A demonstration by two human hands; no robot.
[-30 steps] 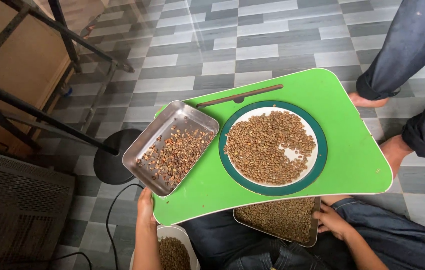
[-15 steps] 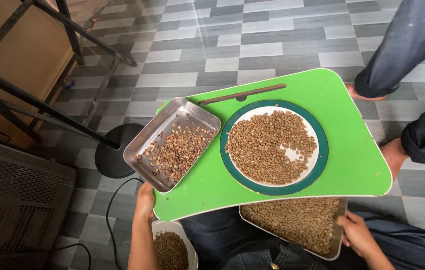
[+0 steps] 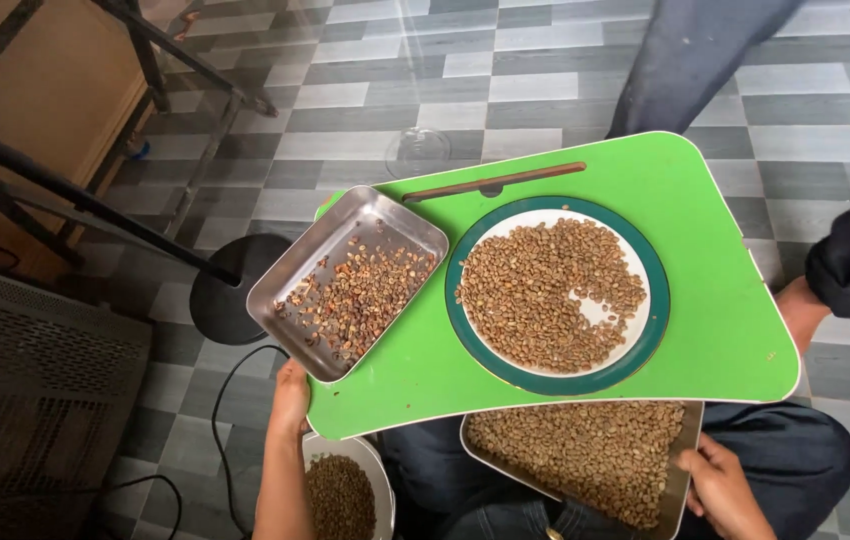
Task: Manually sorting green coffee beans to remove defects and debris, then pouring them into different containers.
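Observation:
A bright green lap table [image 3: 705,250] lies across my knees. On it stands a white plate with a green rim [image 3: 657,300], covered with brown beans, and left of it a steel tray [image 3: 285,285] of mixed beans that juts over the table's edge. My left hand [image 3: 290,400] grips the table's near left corner, just under that tray. My right hand [image 3: 720,485] holds the right edge of a second steel tray [image 3: 675,475] full of beans, which rests on my lap below the table's front edge.
A white bowl of beans [image 3: 370,470] sits by my left forearm. Another person's legs [image 3: 690,60] and foot [image 3: 805,310] are beyond and right of the table. A black speaker [image 3: 35,400], a round black stand base [image 3: 230,300], cables and metal frame legs fill the tiled floor at left.
The bean tray on my lap has slid right and out from under the table, with my right hand moving along its right edge. My left hand stays at the table corner.

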